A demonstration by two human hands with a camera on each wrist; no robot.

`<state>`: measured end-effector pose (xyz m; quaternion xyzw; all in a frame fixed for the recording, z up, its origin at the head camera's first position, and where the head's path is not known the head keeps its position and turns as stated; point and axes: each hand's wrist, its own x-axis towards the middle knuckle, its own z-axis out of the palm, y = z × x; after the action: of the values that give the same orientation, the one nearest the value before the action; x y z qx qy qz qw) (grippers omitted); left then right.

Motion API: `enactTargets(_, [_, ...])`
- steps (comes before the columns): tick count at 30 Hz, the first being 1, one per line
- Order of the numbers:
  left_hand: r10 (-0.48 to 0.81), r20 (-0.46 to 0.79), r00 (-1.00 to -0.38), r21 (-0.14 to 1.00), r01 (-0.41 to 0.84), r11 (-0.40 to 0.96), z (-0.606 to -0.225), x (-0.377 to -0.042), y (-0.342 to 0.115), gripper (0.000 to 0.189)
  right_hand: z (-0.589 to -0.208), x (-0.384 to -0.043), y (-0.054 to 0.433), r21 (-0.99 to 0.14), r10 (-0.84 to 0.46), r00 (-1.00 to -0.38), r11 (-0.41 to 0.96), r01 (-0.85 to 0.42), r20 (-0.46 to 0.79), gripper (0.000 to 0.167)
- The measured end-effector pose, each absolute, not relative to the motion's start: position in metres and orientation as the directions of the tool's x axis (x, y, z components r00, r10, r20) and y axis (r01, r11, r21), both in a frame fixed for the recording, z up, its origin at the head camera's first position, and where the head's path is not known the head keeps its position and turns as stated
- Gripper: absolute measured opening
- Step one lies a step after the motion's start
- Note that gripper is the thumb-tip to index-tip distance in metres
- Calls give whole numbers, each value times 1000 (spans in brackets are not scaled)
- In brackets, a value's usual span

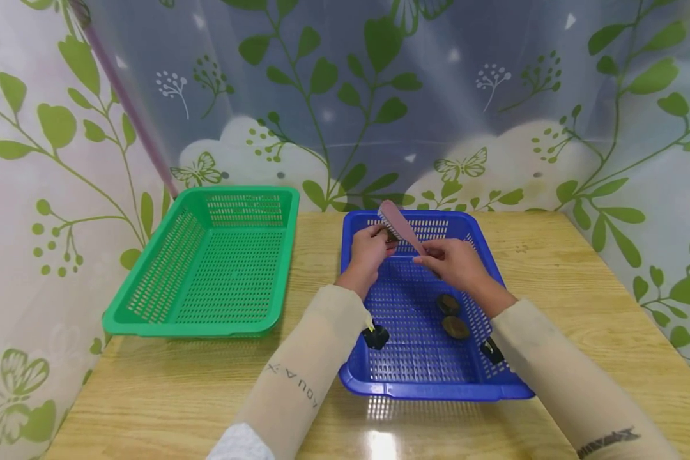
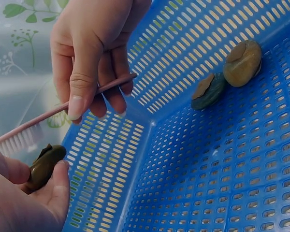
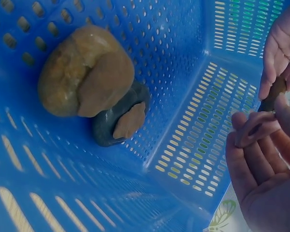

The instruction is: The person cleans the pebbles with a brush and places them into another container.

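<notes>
My left hand (image 1: 370, 254) pinches a dark, smooth stone (image 2: 47, 166) with a raised flake on its top, over the far left of the blue basket (image 1: 437, 391). In my right hand (image 1: 459, 263) is a pink brush (image 1: 400, 225), gripped by its handle, its white bristles turned towards that stone. Whether bristles and stone touch, I cannot tell. Lower in the basket, a yellowish-brown stone (image 3: 63, 72) and a dark greenish stone (image 3: 106, 126) lie side by side. Each bears a dull brown patch on its surface.
A green slatted basket (image 1: 278, 306) stands to the left of the blue one on the wooden table (image 1: 167, 396). Behind the table hangs a leaf-patterned curtain (image 1: 333, 115). The basket walls rise around the stones, below both forearms.
</notes>
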<state>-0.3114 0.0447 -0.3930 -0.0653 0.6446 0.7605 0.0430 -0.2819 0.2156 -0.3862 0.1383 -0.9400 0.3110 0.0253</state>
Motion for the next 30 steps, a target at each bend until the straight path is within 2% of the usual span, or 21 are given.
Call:
enactTargets(10, [-18,-162,-987,974,-157,-163,-392,-309,44,36,-388,-282,215,-576,-280,-957,770,-274,81,33])
enactTargets(22, [-24,-161,-987,977,-156,-148,-392,-311,45,35,-385,-282,217,-552,-238,-969,801,-233,63,33])
enactTargets(30, [-28,-159,-987,980,-155,-129,-395,-313,45,37,-384,-282,218,-530,-200,-973,816,-230,115,22])
